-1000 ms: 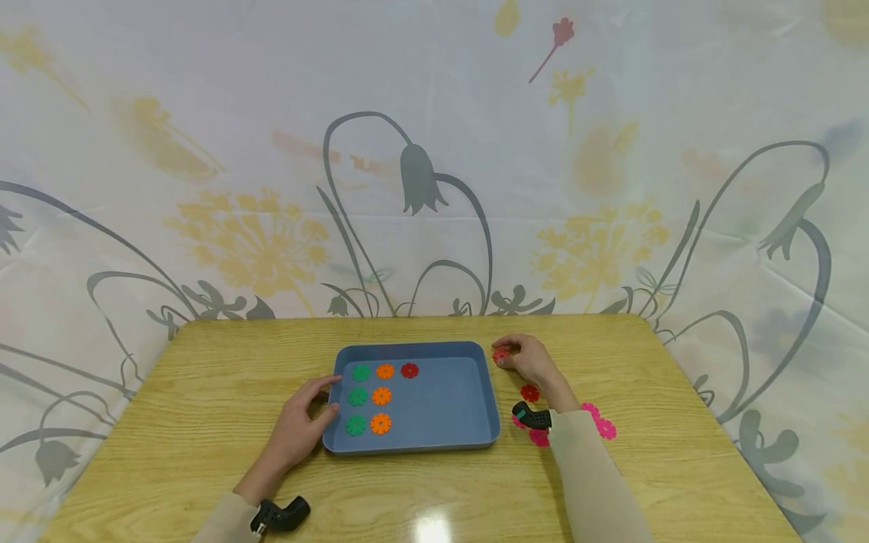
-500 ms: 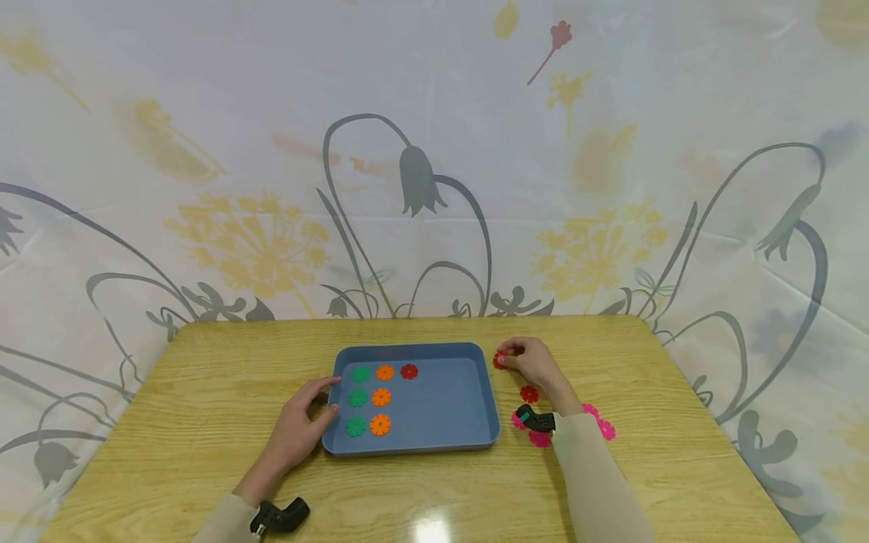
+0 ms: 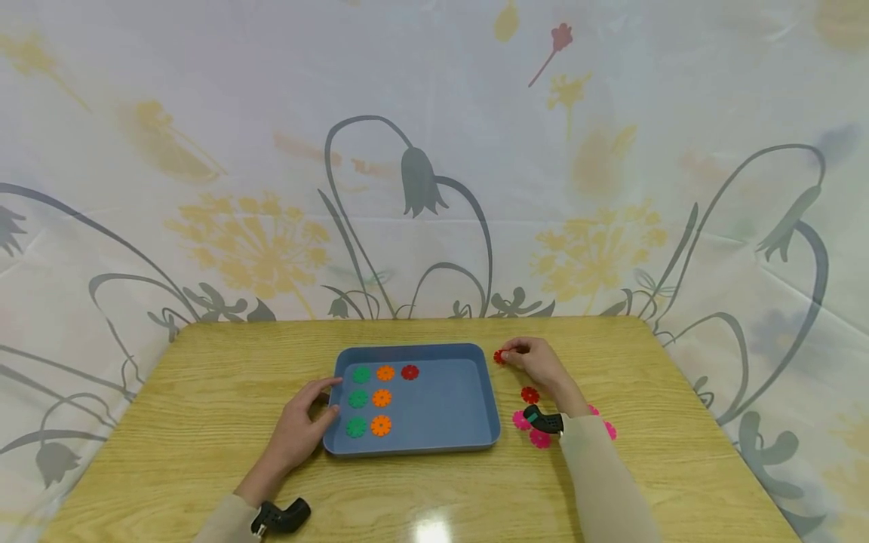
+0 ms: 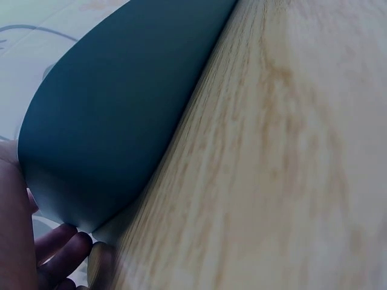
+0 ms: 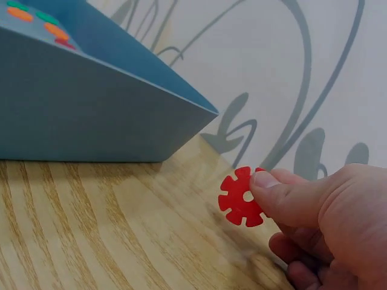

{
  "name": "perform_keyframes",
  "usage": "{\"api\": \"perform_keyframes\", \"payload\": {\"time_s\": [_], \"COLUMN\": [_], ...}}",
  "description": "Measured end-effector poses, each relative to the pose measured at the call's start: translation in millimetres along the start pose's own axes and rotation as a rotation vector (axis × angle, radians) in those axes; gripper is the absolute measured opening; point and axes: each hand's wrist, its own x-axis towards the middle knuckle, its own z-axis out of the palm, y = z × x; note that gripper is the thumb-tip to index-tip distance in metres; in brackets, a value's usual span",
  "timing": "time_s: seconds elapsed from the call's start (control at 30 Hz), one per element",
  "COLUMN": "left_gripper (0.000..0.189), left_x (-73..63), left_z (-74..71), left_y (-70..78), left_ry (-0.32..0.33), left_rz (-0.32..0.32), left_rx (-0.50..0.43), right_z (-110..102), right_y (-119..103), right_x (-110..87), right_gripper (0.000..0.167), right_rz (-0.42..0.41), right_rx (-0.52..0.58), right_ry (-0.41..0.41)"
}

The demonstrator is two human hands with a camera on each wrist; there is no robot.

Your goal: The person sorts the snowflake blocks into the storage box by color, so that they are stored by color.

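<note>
My right hand (image 3: 539, 363) pinches a red notched plastic disc (image 5: 233, 202) between thumb and fingers, just right of the blue tray (image 3: 444, 411). In the right wrist view the disc is tilted up above the wooden table, beside the tray's corner. My left hand (image 3: 296, 426) holds the tray's left side, thumb and index finger over the rim; the left wrist view shows other fingers against the outer wall. Inside the tray, green discs (image 3: 357, 398) form a column at the left, with orange discs (image 3: 382, 398) beside them. One red disc (image 3: 409, 372) lies at the top of a third column.
Another red disc (image 3: 530, 395) lies on the table (image 3: 380, 498) right of the tray. Several pink discs (image 3: 540, 439) lie nearer, some partly hidden by the right wrist and sleeve. A patterned cloth backdrop (image 3: 434, 249) rises behind the table's far edge.
My right hand has drawn slightly right, and the red disc at its fingertips has tilted in the pinch. The left hand and the tray have stayed in place.
</note>
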Motion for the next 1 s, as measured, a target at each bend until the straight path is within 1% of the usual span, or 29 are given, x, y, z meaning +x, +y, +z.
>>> {"api": "perform_keyframes", "payload": {"time_s": [0.27,0.4,0.5,0.6,0.73,0.87,1.0], "left_gripper": [0.041,0.041,0.041,0.041,0.041,0.041,0.041], "left_x": [-0.1,0.3,0.1,0.2,0.3,0.3,0.3], "left_z": [0.3,0.3,0.4,0.2,0.5,0.5,0.3], "left_y": [-0.6,-0.2,0.1,-0.2,-1.3,-1.2,-0.2], "left_ry": [0.002,0.003,0.005,0.007,0.005,0.001,-0.001], "left_rz": [-0.002,-0.002,-0.001,0.005,0.007,0.001,-0.005], "left_rx": [-0.004,-0.009,-0.008,-0.004,0.005,0.004,0.002], "right_z": [-5,-7,-9,-9,-8,-7,-3], "right_y": [-8,-12,-14,-18,-23,-29,-38], "right_x": [-2.0,-2.6,-3.0,-3.5,-4.4,-4.9,-6.0], "right_gripper": [0.018,0.020,0.021,0.021,0.022,0.024,0.023], "right_rz": [-0.052,-0.077,-0.077,-0.061,-0.062,-0.083,-0.096], "right_rx": [-0.031,-0.003,0.035,0.070,0.094,0.118,0.147], "right_ry": [0.050,0.055,0.041,0.034,0.020,-0.003,-0.023]}}
